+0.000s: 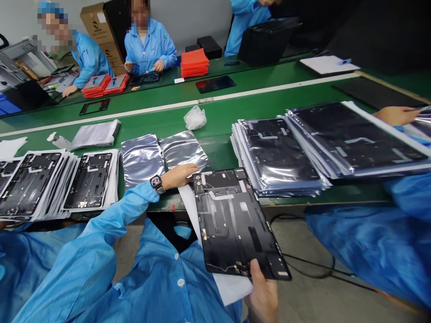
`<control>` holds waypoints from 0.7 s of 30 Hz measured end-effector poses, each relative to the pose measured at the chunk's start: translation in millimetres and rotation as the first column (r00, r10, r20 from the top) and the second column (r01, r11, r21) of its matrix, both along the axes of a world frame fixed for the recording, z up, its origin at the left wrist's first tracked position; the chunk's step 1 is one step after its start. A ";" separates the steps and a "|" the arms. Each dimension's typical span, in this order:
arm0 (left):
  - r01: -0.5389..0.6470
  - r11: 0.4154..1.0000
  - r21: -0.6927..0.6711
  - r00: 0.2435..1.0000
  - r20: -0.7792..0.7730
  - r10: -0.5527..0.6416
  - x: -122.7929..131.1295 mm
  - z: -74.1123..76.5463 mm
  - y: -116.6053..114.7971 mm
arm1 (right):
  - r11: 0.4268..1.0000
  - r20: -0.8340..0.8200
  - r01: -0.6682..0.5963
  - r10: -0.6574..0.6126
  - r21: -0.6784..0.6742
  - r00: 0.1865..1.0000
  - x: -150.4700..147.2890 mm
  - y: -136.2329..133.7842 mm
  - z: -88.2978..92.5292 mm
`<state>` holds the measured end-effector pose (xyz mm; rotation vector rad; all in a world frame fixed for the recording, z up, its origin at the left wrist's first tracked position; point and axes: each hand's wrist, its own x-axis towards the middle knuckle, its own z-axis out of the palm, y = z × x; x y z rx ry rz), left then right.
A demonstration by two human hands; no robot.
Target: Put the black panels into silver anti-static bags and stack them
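Note:
Between my hands is a black tablet back panel (pixel 235 224), inner side up, tilted over the table's near edge. A white sheet (pixel 232 287) lies under it. My left hand (pixel 178 176), with a watch on the wrist, is closed on the panel's far left corner. My right hand (pixel 264 296) grips the near edge, thumb on top. Two flat silver bags (pixel 143 157) lie on the green table (pixel 218 112) just beyond my left hand.
Fanned stacks of bare panels (pixel 30 184) sit at the left and bagged panels (pixel 279 157) at the right. A co-worker's hand (pixel 395 114) rests on the far right stack. A crumpled bag (pixel 194 118) lies mid-table. Other people work across the table, by red trays (pixel 194 63).

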<state>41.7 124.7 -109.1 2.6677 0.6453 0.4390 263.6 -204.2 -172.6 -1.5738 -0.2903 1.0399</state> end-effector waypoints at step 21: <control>-0.018 0.985 0.173 0.998 -0.064 0.029 30.9 5.1 -7.1 | 0.960 0.515 -0.274 0.204 0.064 0.833 -52.7 28.0 9.5</control>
